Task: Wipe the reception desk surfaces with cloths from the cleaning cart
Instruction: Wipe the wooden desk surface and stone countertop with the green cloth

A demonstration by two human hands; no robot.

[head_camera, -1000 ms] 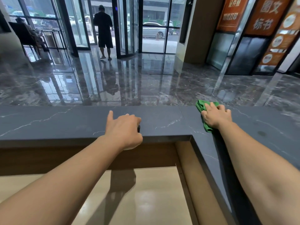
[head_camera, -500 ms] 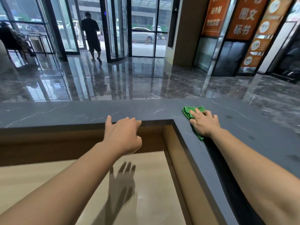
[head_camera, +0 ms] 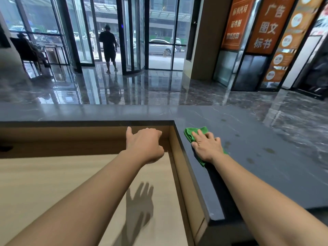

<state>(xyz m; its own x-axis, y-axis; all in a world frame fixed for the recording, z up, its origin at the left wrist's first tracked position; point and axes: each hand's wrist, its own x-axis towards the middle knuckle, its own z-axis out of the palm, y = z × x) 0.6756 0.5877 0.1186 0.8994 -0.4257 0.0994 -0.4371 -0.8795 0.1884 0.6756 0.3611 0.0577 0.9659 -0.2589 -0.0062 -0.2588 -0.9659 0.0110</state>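
Wiping step in hand: right hand point(head_camera: 206, 147) is pressing the cloth point(head_camera: 190, 134) with flat fingers onto the dark counter point(head_camera: 266, 178), just beside its inner corner. Left hand point(head_camera: 144, 144) is hovering over the lower desk point(head_camera: 71, 183), fingers loosely curled, holding nothing. Next move is likely calling for a sweep right toward the dull spots point(head_camera: 268, 150). Only the counter's inner edge is limiting strokes leftward. A person point(head_camera: 108, 47) is walking by the glass doors, well apart.

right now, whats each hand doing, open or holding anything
Left hand: open, loosely curled, holds nothing.
Right hand: open, pressing the green cloth flat on the dark countertop.
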